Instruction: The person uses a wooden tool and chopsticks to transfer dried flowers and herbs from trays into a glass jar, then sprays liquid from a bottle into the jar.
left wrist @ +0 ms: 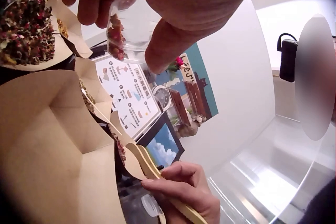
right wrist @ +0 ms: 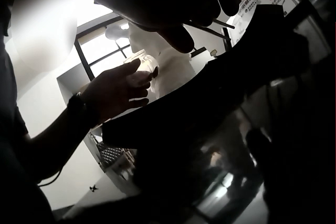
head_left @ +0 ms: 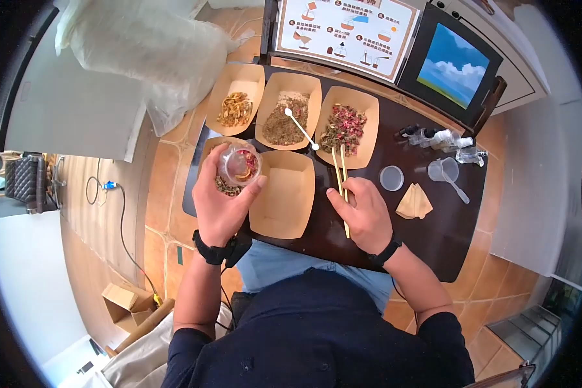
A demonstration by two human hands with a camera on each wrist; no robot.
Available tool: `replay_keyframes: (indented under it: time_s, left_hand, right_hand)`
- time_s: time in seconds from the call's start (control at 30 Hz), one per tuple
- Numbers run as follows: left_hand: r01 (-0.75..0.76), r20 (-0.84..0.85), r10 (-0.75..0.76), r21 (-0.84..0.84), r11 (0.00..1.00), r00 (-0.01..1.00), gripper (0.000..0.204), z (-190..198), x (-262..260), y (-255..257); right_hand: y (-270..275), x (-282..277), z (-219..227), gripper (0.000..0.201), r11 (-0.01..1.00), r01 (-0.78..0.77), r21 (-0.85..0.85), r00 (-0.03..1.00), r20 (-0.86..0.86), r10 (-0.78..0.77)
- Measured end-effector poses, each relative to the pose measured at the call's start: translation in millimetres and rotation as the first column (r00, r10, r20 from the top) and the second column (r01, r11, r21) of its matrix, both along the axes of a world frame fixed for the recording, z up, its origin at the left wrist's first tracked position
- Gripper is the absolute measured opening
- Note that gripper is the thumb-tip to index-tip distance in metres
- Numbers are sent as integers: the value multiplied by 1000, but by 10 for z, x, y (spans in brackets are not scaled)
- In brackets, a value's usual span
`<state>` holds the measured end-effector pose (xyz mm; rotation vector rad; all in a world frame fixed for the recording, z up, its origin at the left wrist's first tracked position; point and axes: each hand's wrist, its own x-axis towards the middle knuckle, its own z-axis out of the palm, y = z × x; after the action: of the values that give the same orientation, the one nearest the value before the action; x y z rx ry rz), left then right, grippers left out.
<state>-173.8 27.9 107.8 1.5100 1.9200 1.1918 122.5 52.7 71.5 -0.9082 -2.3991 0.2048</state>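
Observation:
In the head view the left hand (head_left: 221, 205) grips a small clear cup (head_left: 240, 165) with red and yellowish dried pieces in it, above the paper tray of mixed dried bits at the left. The right hand (head_left: 366, 215) holds a pair of pale chopsticks (head_left: 340, 187), whose far ends reach the near edge of the tray with dried rosebuds (head_left: 347, 127). An empty paper tray (head_left: 282, 194) lies between the hands. In the left wrist view the cup (left wrist: 134, 29) sits between the left hand's (left wrist: 184, 3) thumb and fingers.
Trays of yellow pieces (head_left: 235, 108) and brown powder (head_left: 282, 126) stand behind, a white spoon (head_left: 302, 129) across the powder. Rightward are a round lid (head_left: 391, 178), folded cloth (head_left: 414, 202), measuring cup (head_left: 443, 170) and small bottles (head_left: 433, 137). A sign (head_left: 344, 32) and screen (head_left: 453, 66) stand at the back.

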Motion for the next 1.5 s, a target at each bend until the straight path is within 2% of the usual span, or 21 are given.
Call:
replay_keyframes:
  time_s: [0.3,0.53,0.6,0.63,0.67,0.73,0.8,0.87,0.9,0.93,0.97,1.0,1.07,1.1,1.17,1.2,1.27,1.33,1.4,1.47,1.5]
  left_hand:
    - [37,24,-36,-23,999,999,74,150,120,-44]
    - [64,27,-64,-12,998,998,73,77,101,-86]
    - [25,116,-21,-38,999,993,78,49,120,-102]
    - [34,138,-32,-16,999,990,78,-3,110,-108]
    - [50,140,-47,-20,999,989,78,-11,119,-109]
    - [76,192,-75,4,997,978,79,-2,131,-116]
    - [101,211,-94,-24,995,973,79,9,130,-110]
    - [142,210,-139,1,990,968,74,-2,170,-84]
    - [151,208,-150,10,988,967,74,60,211,-66]
    - [215,437,-199,13,977,877,70,150,264,-59]
    - [278,640,-230,26,960,733,67,198,314,-53]
    - [319,725,-248,42,947,642,61,191,298,-37]
    - [351,793,-242,38,936,559,61,212,300,-10]
    - [357,790,-246,36,933,562,61,210,329,-2]
    - [398,777,-281,44,916,562,61,167,407,28]
    - [441,827,-269,29,897,494,68,134,436,52]
    - [439,708,-318,12,898,631,79,238,642,60]
    - [491,660,-387,32,871,643,89,204,728,116]
    - [506,414,-463,8,863,784,91,165,769,160]
    - [497,368,-450,-40,867,814,93,199,810,158]
    - [504,422,-446,-30,863,789,89,187,824,169]
  right_hand:
    - [-28,-66,-27,21,992,-74,-98,986,145,87]
    - [-29,-73,-35,19,988,-89,-127,978,175,110]
    - [-32,-59,-13,20,979,-82,-184,980,161,113]
    - [-29,-34,3,30,970,-93,-224,987,109,120]
    - [-16,-3,17,30,970,-78,-229,988,110,105]
    - [34,59,67,42,968,-96,-232,986,-158,60]
    - [81,147,212,43,986,-28,-164,981,-196,-5]
    - [125,261,392,37,965,151,-212,923,-320,-214]
    - [160,334,483,35,961,217,-174,899,-349,-266]
    - [182,419,536,33,948,286,-139,870,-378,-317]
    - [178,515,538,31,918,357,-172,819,-416,-396]
    - [169,594,551,30,884,403,-237,769,-436,-467]
    - [149,752,487,32,785,413,-461,744,-326,-583]
    - [138,821,390,32,783,415,-463,739,-331,-587]
    - [128,905,188,47,838,460,-292,868,-49,-493]
    - [118,890,182,47,838,459,-294,867,-59,-495]
    - [118,814,181,61,848,456,-269,889,101,-446]
    - [146,790,106,65,851,452,-269,892,156,-425]
    - [179,783,64,62,862,426,-275,900,220,-375]
    - [202,806,-17,60,865,421,-274,902,226,-367]
    - [210,802,-12,58,864,419,-279,902,237,-361]
